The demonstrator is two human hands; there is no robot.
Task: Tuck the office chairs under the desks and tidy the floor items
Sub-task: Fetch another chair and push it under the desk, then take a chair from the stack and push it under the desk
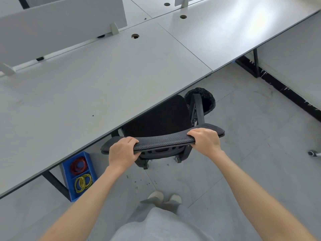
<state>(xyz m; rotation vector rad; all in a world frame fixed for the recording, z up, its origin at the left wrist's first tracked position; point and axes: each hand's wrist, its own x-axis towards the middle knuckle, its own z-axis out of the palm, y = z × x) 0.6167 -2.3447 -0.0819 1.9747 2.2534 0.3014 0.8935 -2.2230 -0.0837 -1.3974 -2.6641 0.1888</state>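
Nearest the camera, the person's two forearms reach forward over grey trousers and pale shoes. The left hand (122, 153) and right hand (205, 142) are each clamped over the top edge of the black mesh-backed office chair (163, 126), fingers curled over the front and thumbs behind, spaced wide apart. That two-handed hold likely gives even steering as the chair rolls toward the desk.

The chair's curved mesh backrest stands just outside the edge of the pale grey laminate desk (107, 80), while its dark fabric seat lies partly beneath the top, so the tuck looks nearly finished. One slim black armrest rises at its right side.

On the floor to the left, a blue plastic bin (66, 174) holding red and yellow coiled loops sits beside a black desk leg. Beyond the chair, a black-lined round waste basket (209, 100) stands just beside the armrest.
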